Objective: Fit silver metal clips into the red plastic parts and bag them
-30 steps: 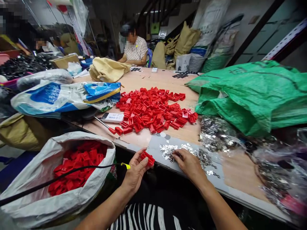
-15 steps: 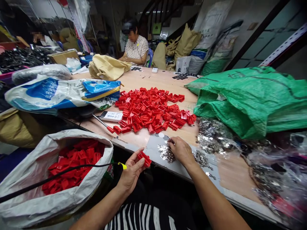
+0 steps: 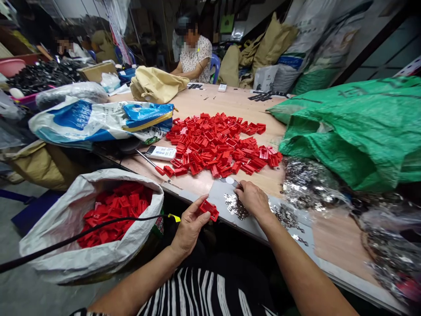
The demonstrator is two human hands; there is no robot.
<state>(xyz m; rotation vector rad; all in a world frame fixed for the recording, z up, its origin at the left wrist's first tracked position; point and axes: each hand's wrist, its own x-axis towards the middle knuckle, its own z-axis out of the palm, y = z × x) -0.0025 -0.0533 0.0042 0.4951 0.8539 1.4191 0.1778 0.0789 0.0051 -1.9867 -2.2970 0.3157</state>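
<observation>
My left hand [image 3: 191,224] pinches a red plastic housing [image 3: 209,210] between thumb and fingers, its hollow side showing, just off the table's front edge. Over a small pile of flat metal pieces [image 3: 234,205] on a grey sheet [image 3: 219,189], my right hand [image 3: 252,199] has thumb and fingers pressed together. Whatever is at those fingertips is too small to make out. Beyond both hands spreads a large heap of red plastic housings [image 3: 217,145]. A white sack [image 3: 70,263] on the left holds more of them.
A red-handled screwdriver [image 3: 151,162] lies beside a white device with a dark end [image 3: 161,152]. A green sack [image 3: 355,127] and bagged metal pieces [image 3: 305,182] occupy the right. One black cord [image 3: 82,232] crosses the white sack. Another person [image 3: 197,57] sits across the table.
The view has shifted, so the scene sits further right and lower left. My left hand has turned the red housing to show its hollow side. My right hand stays by the metal pile.
</observation>
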